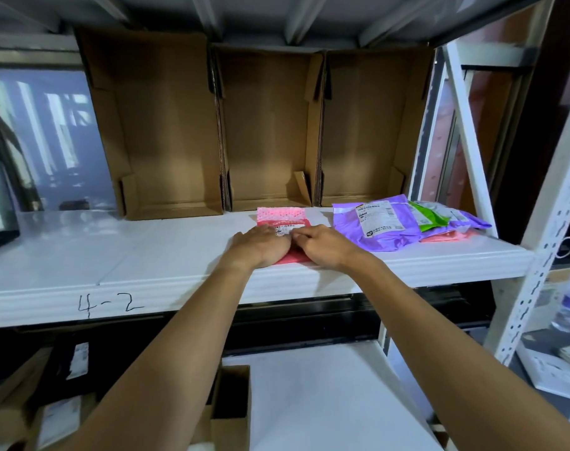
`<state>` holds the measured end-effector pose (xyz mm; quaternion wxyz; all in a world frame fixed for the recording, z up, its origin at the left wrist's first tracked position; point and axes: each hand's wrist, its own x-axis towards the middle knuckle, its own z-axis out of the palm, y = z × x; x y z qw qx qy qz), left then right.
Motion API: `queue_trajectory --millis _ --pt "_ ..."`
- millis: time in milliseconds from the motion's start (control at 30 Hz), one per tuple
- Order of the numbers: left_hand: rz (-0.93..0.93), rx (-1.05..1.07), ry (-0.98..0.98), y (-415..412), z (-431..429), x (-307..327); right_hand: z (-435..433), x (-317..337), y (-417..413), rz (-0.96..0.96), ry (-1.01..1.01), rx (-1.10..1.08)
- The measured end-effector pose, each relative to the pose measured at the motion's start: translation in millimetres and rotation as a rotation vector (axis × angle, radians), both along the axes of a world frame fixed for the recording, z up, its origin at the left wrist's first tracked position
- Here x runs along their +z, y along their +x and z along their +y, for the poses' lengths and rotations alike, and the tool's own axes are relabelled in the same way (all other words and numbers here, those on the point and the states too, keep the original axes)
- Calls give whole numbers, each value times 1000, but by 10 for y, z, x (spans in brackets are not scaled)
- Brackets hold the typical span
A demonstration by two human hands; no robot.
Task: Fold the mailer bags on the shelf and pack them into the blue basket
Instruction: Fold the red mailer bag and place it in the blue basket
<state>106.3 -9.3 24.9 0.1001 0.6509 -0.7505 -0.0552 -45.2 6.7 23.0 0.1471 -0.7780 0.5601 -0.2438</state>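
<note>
Mailer bag, pink thin plastic, rectangular [280, 218], lies flat on the white shelf board [146, 249] near its front edge, under both grips. The far part of the bag shows a dimpled, bubble-like texture. The near part, seen between the wrists, is smooth matte pink. A white printed barcode label [285, 228] sits across the middle, partly covered by fingertips.

Left grip [260, 245]: palm down, fingers straight, pressing flat on the bag and touching the label.
Right grip [326, 249]: palm down just beside the left one, fingers bent with tips on the bag at the label. Can't tell if it pinches the film or only presses.

Right of the right grip, near but apart from it, is a loose stack of glossy mailers. A wrinkled purple one with a white label [374, 222] is on top, a green one [428, 218] is tucked in, and a pink one [439, 236] is underneath.

Beyond both grips, at the back of the shelf, three brown corrugated cardboard boxes [267, 131] stand side by side with their open faces toward the camera.

The shelf's front lip is ribbed and has "4-2" handwritten on it [109, 305]. A white perforated steel upright [544, 255] is at far right.
</note>
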Motion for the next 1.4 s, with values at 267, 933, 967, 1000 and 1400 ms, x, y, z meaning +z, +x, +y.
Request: queue_trajectory --millis 267,933,967,1000,1400 --pt "177 -63 -47 32 56 6 -39 16 -43 -282 -39 -47" --pt "-51 -90 21 51 -45 -57 -267 -44 179 302 24 35" --pt "-49 -87 32 56 -59 -64 -279 -44 182 338 31 51" --pt "-51 -85 39 58 -58 -64 -297 -48 186 380 40 59" --pt "-68 -53 16 23 -6 -28 -286 -16 219 553 28 56"
